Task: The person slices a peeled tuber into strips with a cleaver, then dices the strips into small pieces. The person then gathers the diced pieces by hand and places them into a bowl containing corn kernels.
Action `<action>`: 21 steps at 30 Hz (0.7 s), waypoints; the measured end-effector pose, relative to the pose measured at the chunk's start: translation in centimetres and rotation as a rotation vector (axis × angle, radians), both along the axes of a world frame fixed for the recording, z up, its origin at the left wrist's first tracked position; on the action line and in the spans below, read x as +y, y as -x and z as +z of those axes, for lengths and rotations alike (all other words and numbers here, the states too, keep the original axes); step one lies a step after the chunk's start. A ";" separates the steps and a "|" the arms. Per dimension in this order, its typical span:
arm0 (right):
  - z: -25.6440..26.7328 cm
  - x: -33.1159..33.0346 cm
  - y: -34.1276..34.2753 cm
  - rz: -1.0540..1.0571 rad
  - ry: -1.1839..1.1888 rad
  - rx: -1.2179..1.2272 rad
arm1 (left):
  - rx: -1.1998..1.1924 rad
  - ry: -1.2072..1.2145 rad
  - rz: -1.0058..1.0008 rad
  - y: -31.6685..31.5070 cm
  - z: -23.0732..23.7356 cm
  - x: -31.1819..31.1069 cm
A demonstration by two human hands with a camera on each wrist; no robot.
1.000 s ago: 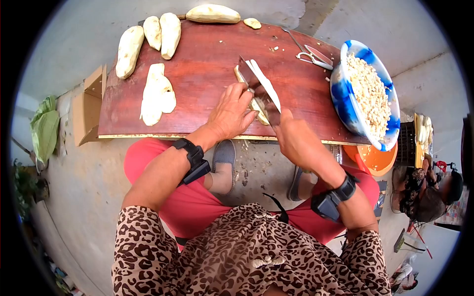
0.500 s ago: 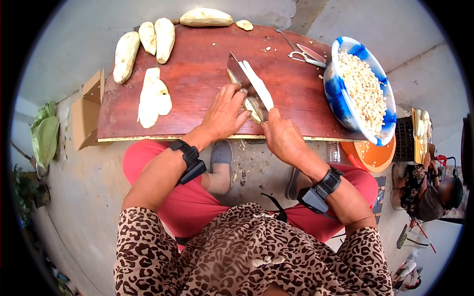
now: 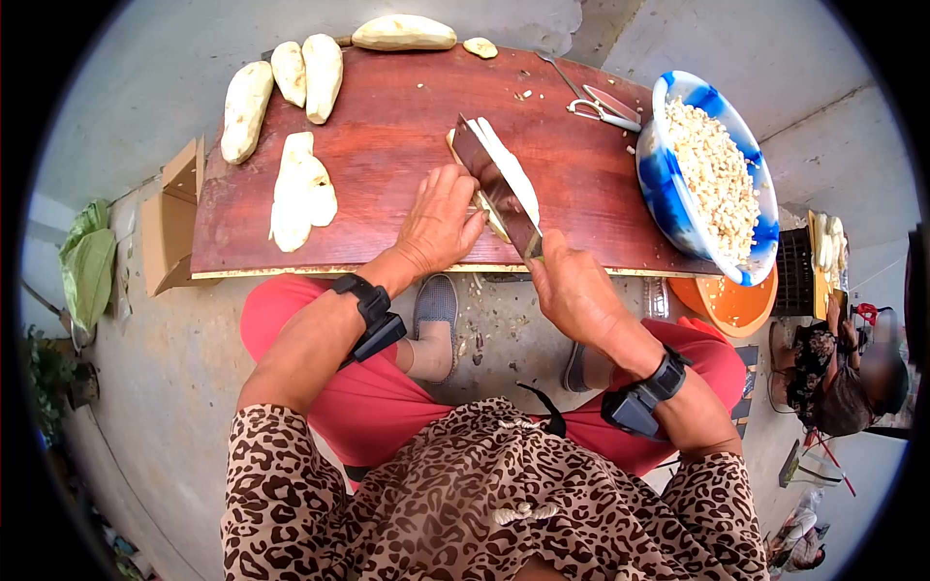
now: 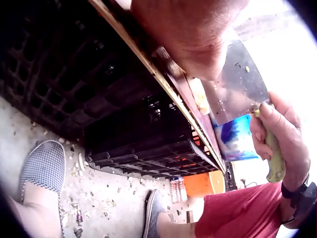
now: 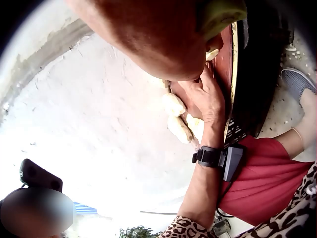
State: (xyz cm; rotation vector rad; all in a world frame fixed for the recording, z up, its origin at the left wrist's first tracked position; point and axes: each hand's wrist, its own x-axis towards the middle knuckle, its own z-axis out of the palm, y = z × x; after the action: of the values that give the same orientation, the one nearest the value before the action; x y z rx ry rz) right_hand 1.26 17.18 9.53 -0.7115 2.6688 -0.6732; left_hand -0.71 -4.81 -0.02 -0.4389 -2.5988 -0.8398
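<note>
In the head view my right hand grips a cleaver by its handle, a green handle in the left wrist view. The broad blade stands slanted over a pale peeled tuber near the table's front edge. My left hand holds that tuber from the left, fingers bent over it and thumb toward its near end, close beside the blade. A long white slice lies along the blade's right side. The blade and left hand partly hide the tuber.
On the red-brown table, cut slices lie at left. Several whole peeled tubers line the back left. A peeler lies beside a blue-and-white basin of diced pieces at right. An orange basin stands below.
The cleaver and right hand shift slightly back and forth along the tuber, now a little further right than half a second ago. My left hand stays on the tuber.
</note>
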 end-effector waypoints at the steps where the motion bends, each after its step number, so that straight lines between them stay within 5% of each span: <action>1: -0.1 0.0 0.0 0.001 -0.006 0.002 | -0.003 0.027 -0.004 0.0 0.0 0.1; 13: 0.6 -1.1 0.5 0.088 -0.130 0.060 | -0.015 0.061 0.006 -0.2 0.0 0.2; 21: -2.9 -2.5 1.9 0.052 0.025 0.126 | 0.016 0.074 -0.001 -0.1 0.1 0.3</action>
State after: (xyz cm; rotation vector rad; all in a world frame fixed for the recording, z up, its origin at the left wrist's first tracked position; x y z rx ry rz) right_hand -0.67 14.70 6.63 -0.8544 2.7489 -0.6704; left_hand -0.65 -4.55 0.11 -0.4658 -2.6221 -0.7390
